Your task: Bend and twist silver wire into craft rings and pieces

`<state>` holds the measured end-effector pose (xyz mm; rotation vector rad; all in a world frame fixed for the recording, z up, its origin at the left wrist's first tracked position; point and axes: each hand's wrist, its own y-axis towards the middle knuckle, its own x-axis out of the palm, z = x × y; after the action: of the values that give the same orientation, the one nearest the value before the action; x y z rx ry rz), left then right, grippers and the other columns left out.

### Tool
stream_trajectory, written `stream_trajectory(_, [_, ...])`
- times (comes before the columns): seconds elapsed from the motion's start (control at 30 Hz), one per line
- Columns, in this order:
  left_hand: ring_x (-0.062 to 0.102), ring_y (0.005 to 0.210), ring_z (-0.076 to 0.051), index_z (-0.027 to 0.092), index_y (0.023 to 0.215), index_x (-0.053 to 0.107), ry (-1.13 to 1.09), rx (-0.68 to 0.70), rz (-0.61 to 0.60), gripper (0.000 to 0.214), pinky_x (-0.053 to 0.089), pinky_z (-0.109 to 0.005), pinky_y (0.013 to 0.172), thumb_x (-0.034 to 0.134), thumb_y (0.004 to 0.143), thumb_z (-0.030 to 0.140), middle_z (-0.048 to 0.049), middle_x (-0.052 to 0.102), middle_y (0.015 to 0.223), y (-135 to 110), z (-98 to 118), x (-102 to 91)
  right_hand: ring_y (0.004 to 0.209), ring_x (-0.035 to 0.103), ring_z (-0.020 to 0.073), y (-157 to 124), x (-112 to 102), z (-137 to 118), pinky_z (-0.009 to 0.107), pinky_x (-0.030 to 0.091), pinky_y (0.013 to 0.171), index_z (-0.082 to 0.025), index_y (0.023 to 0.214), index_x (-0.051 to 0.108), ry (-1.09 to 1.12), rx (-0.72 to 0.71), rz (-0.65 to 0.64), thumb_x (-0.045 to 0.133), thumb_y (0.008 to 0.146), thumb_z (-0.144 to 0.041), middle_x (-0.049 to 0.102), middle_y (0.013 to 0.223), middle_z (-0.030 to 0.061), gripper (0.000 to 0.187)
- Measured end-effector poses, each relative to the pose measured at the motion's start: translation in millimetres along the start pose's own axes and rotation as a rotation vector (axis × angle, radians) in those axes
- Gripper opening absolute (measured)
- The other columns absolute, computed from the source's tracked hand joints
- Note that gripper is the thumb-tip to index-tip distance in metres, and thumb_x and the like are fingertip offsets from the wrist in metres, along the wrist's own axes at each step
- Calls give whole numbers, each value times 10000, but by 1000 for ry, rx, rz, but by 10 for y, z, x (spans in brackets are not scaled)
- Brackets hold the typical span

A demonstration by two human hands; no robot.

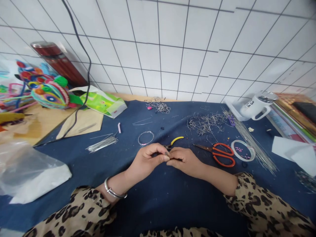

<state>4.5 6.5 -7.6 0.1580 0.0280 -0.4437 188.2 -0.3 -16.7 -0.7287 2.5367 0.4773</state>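
Observation:
My left hand (148,159) and my right hand (184,161) meet over the blue cloth (158,197), fingertips pinched together. Between them sits a small piece, probably thin wire or a bead, too small to name. The right hand also lies over the handles of yellow-handled pliers (176,140), whose one yellow grip sticks out behind it. A silver bangle (113,192) is on my left wrist. A small wire ring (145,137) lies just beyond the left hand.
Orange scissors (219,153) and a clear dish of beads (243,150) lie right of my hands. Wire scraps (206,123), straight wire bundles (102,144), a white mug (256,105), books, a plastic bag (29,174) and colourful crafts (49,93) ring the cloth.

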Motion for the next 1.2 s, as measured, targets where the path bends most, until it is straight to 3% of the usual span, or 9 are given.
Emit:
stream_trajectory(0.1, [578, 743, -135, 139, 784, 627, 130, 81, 18, 31, 447, -271, 720, 632, 764, 162, -31, 623, 772, -1, 24, -8, 791, 548, 130, -20, 32, 55, 255, 428, 760, -174, 848, 626, -143, -49, 76, 564, 833, -264, 613, 808, 22, 110])
stream_trajectory(0.23, [573, 761, -142, 150, 826, 625, 197, 118, -51, 51, 450, -284, 728, 609, 784, 173, -35, 611, 795, 10, 13, -11, 715, 518, 129, -22, 75, 97, 262, 421, 717, -168, 746, 600, -273, -102, 93, 539, 850, -276, 597, 707, 11, 162])
stream_trajectory(0.33, [573, 782, -143, 158, 841, 634, 241, 83, -111, 66, 447, -283, 747, 606, 781, 160, -32, 616, 807, 39, -13, -14, 704, 508, 133, -12, 90, 125, 285, 415, 734, -161, 708, 601, -360, -137, 58, 529, 857, -282, 594, 689, 15, 205])
stream_trajectory(0.53, [585, 791, -140, 155, 826, 640, 221, -25, -93, 62, 449, -268, 759, 603, 776, 156, -29, 635, 820, 65, -62, -19, 902, 480, 198, -43, 47, 192, 361, 380, 802, -185, 892, 658, -533, -96, 34, 622, 789, -303, 594, 903, 61, 161])
stream_trajectory(0.77, [581, 755, -130, 149, 795, 630, 233, -57, -57, 50, 459, -249, 733, 586, 784, 169, -21, 639, 789, 59, -84, -10, 880, 450, 198, -86, 25, 182, 343, 347, 759, -210, 897, 674, -585, -56, 30, 638, 763, -394, 571, 827, 50, 231])
stream_trajectory(1.2, [582, 756, -132, 163, 799, 623, 382, -14, -77, 47, 456, -256, 744, 578, 787, 172, -12, 638, 793, 72, -59, 9, 819, 437, 182, -53, 89, 182, 328, 325, 735, -173, 790, 632, -573, -35, 32, 610, 792, -315, 562, 779, 45, 144])
